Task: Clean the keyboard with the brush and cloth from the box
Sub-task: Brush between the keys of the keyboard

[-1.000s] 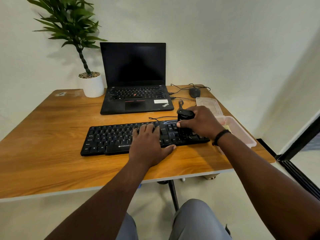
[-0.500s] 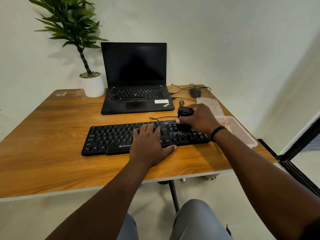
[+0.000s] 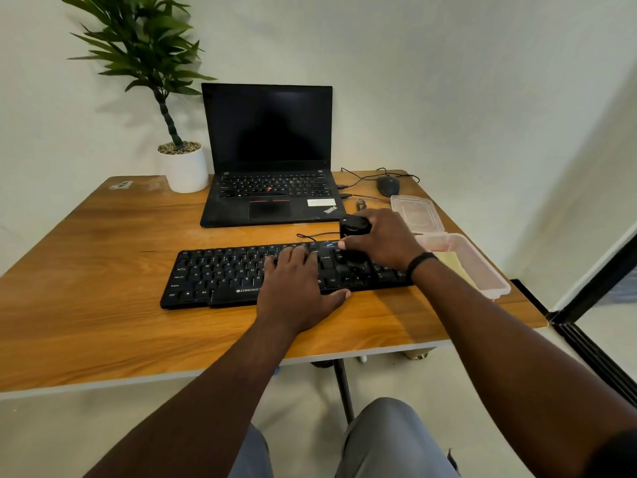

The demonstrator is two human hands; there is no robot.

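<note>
1. Head view, the work in hand: the right hand point(image 3: 381, 238) is curled round the black brush point(image 3: 355, 226), gripping it upright with its lower end down on the keys at the right part of the keyboard point(image 3: 220, 274). The bristles themselves are too dark against the keys to make out.
2. Head view, the other hand: the left hand point(image 3: 296, 288) lies flat, fingers straight, pressing on the middle of the keyboard, thumb along its near edge; it holds nothing and appears to be steadying the board.
3. Head view, the supplies: the box point(image 3: 496, 284) stands at the right edge of the table point(image 3: 86, 322), just right of the keyboard, with a yellowish cloth point(image 3: 453, 267) lying inside. Its lid point(image 3: 415, 213) rests just beyond it.
4. Progress, as a judgement: brushing is under way at the right-hand end. How much of the board is already brushed cannot be told. The cloth wipe looks wholly undone, since the cloth sits in the box.
</note>
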